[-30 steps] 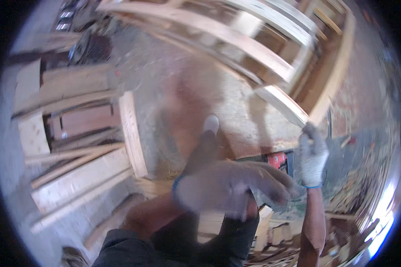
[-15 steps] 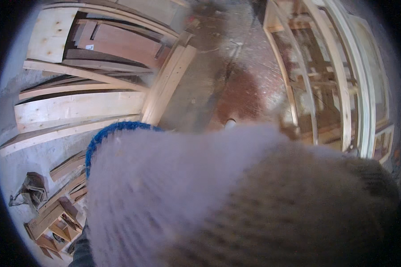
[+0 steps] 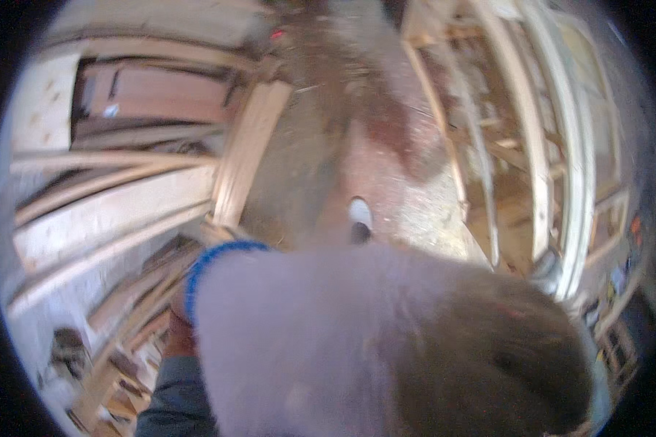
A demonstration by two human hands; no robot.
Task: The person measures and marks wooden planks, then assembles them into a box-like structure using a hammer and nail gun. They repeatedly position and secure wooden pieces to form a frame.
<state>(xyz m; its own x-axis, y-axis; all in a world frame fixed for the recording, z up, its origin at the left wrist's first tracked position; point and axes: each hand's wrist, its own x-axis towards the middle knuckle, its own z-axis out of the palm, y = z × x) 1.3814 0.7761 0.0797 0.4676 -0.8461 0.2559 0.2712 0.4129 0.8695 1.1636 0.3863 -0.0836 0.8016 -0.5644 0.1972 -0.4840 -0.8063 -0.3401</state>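
Note:
A gloved hand fills the lower middle of the view, very close and blurred. It is my left hand (image 3: 372,335), in a pale knitted glove with a brown, soiled-looking finger end and a blue cuff (image 3: 222,255). A strip of bare wrist and a dark sleeve (image 3: 175,400) run up to the cuff from the lower left. The hand reaches across to the right. Its separate fingers cannot be made out, and I see nothing held in it. My right hand is not in view.
Wooden boards (image 3: 124,189) and frames lean along the left wall, beside an upright stack of planks (image 3: 251,153). Wooden window-like frames (image 3: 532,146) stand at the right. Below, the light tip of a shoe (image 3: 360,211) shows on the worn reddish floor (image 3: 386,175). Wood scraps (image 3: 131,371) lie lower left.
My left hand has dropped lower in the view, uncovering more wrist and sleeve. The surroundings have shifted left, and more of the shoe and the right-hand clutter shows.

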